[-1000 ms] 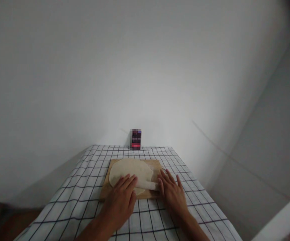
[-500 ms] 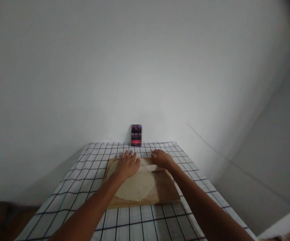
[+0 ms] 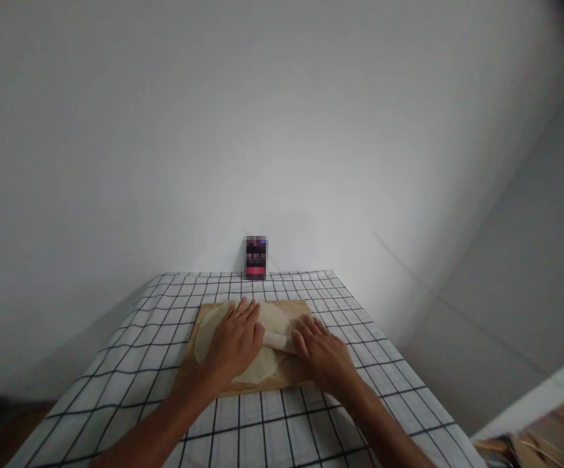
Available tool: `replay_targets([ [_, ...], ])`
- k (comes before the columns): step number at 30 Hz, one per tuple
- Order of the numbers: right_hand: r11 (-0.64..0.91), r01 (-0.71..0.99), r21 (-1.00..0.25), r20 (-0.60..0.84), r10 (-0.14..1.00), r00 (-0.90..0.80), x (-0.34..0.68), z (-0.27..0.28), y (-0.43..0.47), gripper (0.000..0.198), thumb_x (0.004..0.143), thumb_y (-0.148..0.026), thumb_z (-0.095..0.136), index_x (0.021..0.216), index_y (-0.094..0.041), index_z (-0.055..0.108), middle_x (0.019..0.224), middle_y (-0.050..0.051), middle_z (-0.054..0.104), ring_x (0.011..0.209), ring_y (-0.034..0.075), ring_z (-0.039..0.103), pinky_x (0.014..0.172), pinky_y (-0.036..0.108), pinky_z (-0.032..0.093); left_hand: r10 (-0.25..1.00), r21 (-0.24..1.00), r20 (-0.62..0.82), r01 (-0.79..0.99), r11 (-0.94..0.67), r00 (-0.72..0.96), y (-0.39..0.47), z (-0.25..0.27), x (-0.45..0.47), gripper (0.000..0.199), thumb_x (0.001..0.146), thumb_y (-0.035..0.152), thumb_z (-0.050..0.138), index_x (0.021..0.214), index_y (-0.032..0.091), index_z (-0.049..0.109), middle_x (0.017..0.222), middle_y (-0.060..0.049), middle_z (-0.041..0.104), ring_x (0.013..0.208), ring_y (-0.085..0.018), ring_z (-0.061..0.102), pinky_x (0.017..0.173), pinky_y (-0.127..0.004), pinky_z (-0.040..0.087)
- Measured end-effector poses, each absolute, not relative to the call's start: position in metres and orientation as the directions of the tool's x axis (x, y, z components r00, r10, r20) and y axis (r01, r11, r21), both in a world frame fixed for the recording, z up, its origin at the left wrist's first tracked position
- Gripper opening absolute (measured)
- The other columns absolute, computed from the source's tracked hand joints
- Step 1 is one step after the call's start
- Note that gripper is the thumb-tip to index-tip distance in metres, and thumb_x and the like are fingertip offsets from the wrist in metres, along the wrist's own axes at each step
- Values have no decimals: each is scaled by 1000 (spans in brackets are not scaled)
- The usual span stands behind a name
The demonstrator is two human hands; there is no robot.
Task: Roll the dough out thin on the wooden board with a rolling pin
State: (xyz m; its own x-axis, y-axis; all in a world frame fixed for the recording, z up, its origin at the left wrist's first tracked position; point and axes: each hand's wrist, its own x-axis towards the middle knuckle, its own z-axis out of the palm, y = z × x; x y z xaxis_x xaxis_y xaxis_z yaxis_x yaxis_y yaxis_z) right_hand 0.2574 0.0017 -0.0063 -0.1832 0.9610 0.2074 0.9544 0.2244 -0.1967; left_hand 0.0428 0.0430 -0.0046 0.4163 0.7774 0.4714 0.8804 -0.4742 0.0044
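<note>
A thin, pale sheet of dough (image 3: 257, 372) lies on a wooden board (image 3: 289, 378). Across it rests a light-coloured rolling pin (image 3: 279, 342), whose middle shows between my hands. My left hand (image 3: 239, 335) lies over the pin's left part, its fingers stretched forward and apart above the dough. My right hand (image 3: 318, 344) presses on the pin's right part near the board's right side, palm down, fingers laid forward over it. Both ends of the pin are hidden under my hands.
A white cloth with dark grid lines (image 3: 243, 426) covers the table. At its far edge a small dark pack with a red band (image 3: 255, 259), blurred by pixels, leans against the white wall (image 3: 272, 130). Wooden items (image 3: 550, 437) show at the lower right.
Both hands have come back towards me with the rolling pin, the right hand farther, so the pin now slants. The view has shifted slightly.
</note>
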Motion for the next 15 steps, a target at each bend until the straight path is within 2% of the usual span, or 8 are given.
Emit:
replay_targets([
  [5,196,950,-242,290,949,-122,238,-20,-53,55,103,-48,28,153,-29,40,161,3,35,150,31,27,120,56,24,712,32,539,834,-552,450,22,-16,29,49,100,27,31,143,14,51,149,-11,54,142,-25,45,119,-54,34],
  [9,237,949,-210,321,933,-162,245,-14,-33,52,104,-48,27,148,-31,47,159,3,40,149,31,27,121,60,13,723,16,530,847,-531,443,18,-14,28,48,101,30,29,141,16,54,145,-10,58,138,-25,49,119,-54,33],
  [13,242,952,-189,306,935,-177,257,5,31,51,106,-49,22,133,-31,61,150,5,52,143,29,38,118,59,17,785,14,494,900,-436,373,37,-4,41,46,102,31,31,135,16,60,143,-10,60,138,-29,50,120,-59,25],
  [15,226,952,-207,270,948,-166,258,13,65,57,107,-51,18,126,-27,66,142,8,59,136,28,47,115,57,24,816,15,475,924,-383,330,52,0,46,46,102,31,32,135,16,60,142,-12,60,138,-32,49,118,-62,25],
])
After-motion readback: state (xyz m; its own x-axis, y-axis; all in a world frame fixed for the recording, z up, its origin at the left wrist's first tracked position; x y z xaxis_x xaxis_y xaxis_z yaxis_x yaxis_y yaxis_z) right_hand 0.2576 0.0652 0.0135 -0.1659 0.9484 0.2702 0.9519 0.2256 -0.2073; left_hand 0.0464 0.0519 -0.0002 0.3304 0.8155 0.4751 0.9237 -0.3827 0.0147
